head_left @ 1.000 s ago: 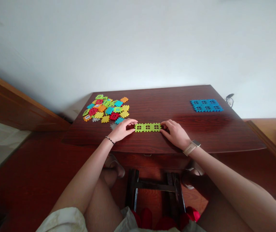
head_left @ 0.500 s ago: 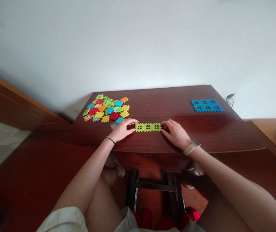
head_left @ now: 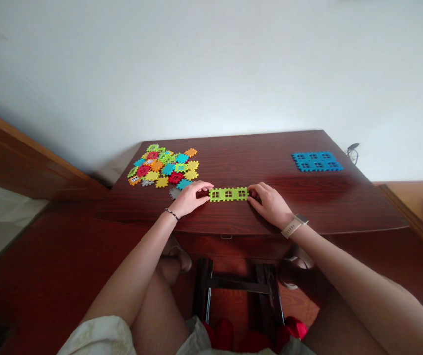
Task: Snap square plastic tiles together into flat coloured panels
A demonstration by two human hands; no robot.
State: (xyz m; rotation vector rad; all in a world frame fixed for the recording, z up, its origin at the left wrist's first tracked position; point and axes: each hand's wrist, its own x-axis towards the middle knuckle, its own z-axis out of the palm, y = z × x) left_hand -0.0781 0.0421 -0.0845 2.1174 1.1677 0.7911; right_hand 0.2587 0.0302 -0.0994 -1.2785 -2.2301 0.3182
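Observation:
A strip of three joined lime-green interlocking tiles, each with a window cut-out, lies on the dark wooden table near its front. My left hand grips the strip's left end between thumb and fingers. At the opposite end, my right hand pinches the right edge the same way. Close behind my left hand is a heap of loose toothed tiles in yellow, red, blue, green, orange and grey. A grey tile is partly covered by my left hand.
A flat blue panel of joined window tiles lies at the table's right rear. The brown table backs against a white wall. A black cable hangs past its right edge. A dark stool stands below.
The green strip has shifted slightly to the right, with both hands still at its ends. The loose tiles and the blue panel stay where they were.

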